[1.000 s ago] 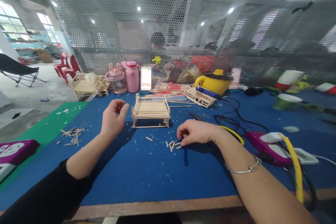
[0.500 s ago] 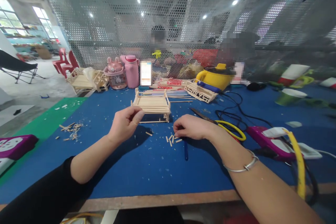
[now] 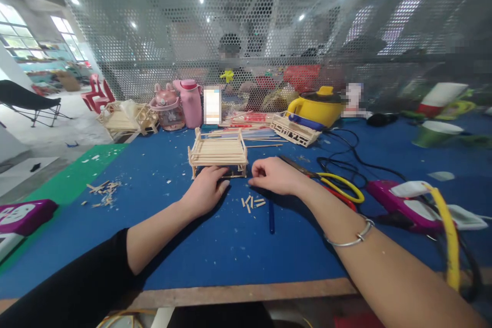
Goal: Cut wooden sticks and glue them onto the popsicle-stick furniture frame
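A miniature bench of pale wooden sticks (image 3: 218,151) stands on the blue table, its slatted top facing me. My left hand (image 3: 205,189) rests at its lower front, fingers stretched toward the bottom rail and thumb apart. Whether those fingertips touch the rail is unclear. Just right of the bench's front leg, my right hand (image 3: 274,177) is closed in a pinch; anything between the fingertips is too small to make out. Below it lie several short stick pieces (image 3: 251,203) and a blue pen-like tool (image 3: 271,218).
Scissors with yellow handles (image 3: 342,184) lie right of my right hand, near black cables and a purple power strip (image 3: 400,205). Behind are another stick model (image 3: 294,130), a yellow pot (image 3: 317,109), a pink flask (image 3: 190,105) and loose sticks. Wood scraps (image 3: 103,192) lie left.
My left hand has moved right and down from the bench's left corner to its lower front. My right hand has risen from the short stick pieces toward the bench's right leg.
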`<state>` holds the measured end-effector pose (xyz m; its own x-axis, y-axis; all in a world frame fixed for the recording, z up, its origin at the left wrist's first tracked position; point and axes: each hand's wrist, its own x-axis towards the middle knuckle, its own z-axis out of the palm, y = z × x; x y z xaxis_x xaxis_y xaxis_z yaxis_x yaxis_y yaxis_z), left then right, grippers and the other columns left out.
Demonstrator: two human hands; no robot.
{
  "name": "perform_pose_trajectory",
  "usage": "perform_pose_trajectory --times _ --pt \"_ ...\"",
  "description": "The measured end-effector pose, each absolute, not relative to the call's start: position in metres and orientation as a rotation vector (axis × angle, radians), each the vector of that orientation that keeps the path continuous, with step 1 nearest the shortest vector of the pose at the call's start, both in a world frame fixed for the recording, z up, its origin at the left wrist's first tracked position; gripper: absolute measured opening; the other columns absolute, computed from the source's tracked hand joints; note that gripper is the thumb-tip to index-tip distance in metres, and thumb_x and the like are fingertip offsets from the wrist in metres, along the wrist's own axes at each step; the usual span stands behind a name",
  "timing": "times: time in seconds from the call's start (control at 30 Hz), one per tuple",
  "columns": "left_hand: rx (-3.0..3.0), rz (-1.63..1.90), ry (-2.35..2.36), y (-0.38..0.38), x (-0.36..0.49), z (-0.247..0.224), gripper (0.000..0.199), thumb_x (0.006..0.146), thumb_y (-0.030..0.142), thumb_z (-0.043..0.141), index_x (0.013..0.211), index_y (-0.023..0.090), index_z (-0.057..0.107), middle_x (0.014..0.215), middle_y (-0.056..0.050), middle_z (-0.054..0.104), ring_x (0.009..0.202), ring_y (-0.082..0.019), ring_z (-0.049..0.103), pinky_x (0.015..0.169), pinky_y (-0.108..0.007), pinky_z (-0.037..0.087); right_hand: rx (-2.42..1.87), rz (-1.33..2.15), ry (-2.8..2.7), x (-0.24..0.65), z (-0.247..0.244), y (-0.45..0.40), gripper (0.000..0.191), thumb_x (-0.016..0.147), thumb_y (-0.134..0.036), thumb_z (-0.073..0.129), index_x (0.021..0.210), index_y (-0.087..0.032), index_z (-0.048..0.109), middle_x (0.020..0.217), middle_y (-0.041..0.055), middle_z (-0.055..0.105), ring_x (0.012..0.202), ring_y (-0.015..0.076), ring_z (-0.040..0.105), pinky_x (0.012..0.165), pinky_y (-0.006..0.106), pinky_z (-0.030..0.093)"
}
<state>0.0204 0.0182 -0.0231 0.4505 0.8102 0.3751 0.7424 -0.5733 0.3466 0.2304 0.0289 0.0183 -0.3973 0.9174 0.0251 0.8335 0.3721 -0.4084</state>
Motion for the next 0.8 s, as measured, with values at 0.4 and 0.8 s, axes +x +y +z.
perform_pose_trajectory --times 0.4,0.8 --pt "2.605 0.745 1.284 0.025 0.02 -0.029 0.034 0.088 0.018 0.042 0.118 0.018 0.058 0.107 -0.008 0.065 0.1 -0.022 0.057 0.091 -0.037 0.045 -1.426 0.51 -2.088 0.216 -0.004 0.042 0.018 0.071 -0.031 0.062 0.082 -0.018 0.055 0.066 -0.003 0.056 0.059 0.0114 0.05 0.056 0.023 0.037" --pt "2.583 0.735 1.316 0.022 0.02 -0.027 0.031 0.087 0.02 0.044 0.115 0.017 0.058 0.107 -0.01 0.064 0.1 -0.023 0.057 0.091 -0.037 0.045 -1.434 0.451 -2.065 0.216 -0.007 0.044 0.022 0.071 -0.037 0.063 0.082 -0.019 0.057 0.064 -0.0036 0.055 0.057 0.0114 0.049 0.053 0.023 0.034"
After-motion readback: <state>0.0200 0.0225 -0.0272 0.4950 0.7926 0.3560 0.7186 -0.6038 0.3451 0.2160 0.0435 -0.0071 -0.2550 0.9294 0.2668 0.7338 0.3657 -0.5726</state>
